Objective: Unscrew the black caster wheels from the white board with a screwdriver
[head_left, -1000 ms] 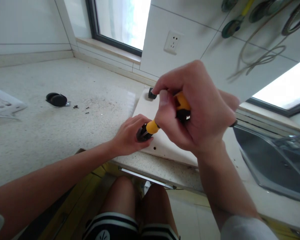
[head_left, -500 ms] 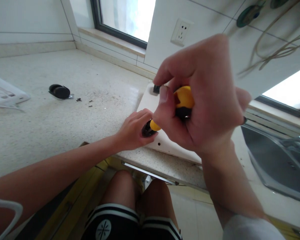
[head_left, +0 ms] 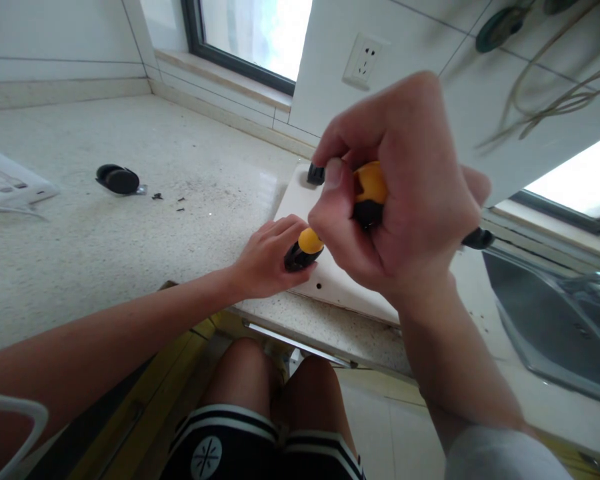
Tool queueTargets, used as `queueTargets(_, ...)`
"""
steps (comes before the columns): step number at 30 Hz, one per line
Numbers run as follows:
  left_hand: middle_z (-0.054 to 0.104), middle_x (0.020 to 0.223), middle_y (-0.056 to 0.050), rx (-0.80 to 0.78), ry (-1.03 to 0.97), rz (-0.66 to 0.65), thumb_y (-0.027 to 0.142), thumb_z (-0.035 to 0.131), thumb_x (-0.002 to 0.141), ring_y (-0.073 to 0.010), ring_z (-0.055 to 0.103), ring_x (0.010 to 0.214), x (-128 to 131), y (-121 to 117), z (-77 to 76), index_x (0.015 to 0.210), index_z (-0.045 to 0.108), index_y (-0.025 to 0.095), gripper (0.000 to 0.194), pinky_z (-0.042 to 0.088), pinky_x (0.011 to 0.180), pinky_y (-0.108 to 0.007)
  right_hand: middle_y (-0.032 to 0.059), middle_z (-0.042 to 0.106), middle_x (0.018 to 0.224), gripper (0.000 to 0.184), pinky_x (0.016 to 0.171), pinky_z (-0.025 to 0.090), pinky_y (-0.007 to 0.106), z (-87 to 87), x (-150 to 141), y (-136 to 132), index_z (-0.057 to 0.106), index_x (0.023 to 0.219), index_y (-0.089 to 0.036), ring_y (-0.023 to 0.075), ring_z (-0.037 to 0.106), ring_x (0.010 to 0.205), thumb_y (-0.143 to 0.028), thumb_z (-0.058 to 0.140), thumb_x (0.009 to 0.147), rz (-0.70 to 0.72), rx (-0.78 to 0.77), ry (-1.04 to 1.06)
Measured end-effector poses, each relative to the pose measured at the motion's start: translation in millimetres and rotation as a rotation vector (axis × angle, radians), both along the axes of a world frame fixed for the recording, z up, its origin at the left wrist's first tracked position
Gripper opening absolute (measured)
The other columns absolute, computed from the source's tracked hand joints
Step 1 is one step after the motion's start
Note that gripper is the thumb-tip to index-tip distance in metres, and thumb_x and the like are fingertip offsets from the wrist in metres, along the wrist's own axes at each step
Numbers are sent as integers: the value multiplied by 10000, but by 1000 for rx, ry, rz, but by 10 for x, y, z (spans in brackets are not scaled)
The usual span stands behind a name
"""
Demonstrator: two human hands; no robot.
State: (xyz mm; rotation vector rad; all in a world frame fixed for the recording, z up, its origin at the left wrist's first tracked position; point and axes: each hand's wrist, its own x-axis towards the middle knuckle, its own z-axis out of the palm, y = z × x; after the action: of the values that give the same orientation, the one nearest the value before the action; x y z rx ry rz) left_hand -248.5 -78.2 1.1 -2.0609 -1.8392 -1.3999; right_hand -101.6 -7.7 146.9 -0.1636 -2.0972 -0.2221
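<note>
My right hand (head_left: 410,193) is closed in a fist around a yellow-and-black tool handle (head_left: 371,193), raised above a white board (head_left: 347,291). My left hand (head_left: 273,260), low at the board's near left corner, curls its fingers round a ridged black piece with a rounded yellow end (head_left: 310,241). Whether the two yellow-and-black parts belong to one tool is hidden by my right fist. A small black fitting (head_left: 316,175) stands at the board's far left corner. Beyond my right wrist pokes another black piece (head_left: 479,239). One dark hole marks the board near its front edge.
A black caster wheel (head_left: 120,179) lies on the speckled counter (head_left: 190,160), with dark crumbs beside it. A white device (head_left: 13,181) with a cable sits far left. At right is a steel sink (head_left: 540,320); a wall socket (head_left: 365,61) is behind. My knees are below the counter edge.
My right fist has shifted slightly left and turned a little. More of the yellow end at my left hand and of the black piece beyond my right wrist now shows. My left hand stays in place.
</note>
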Motion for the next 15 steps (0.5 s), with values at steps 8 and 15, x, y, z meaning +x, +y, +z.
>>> queueTargets(8,778,1155,-56,17,43,29,322,792,891,-300,746,1058,-7,-1,-23,1154,661,253,302,608,926,-455,10,631,779,82,589,403,318,37,6,-40,647,936,-280,167,584,661,-209,621,968,44,-48,84)
queueTargets(15,766,1184,-58,31,35,23,325,786,906,-307,739,1104,-7,-7,-30,1176,637,255,317,600,942,-456,23,626,767,45,570,344,322,-46,-24,-11,642,989,-291,205,631,736,-288,616,1026,-33,-97,-20)
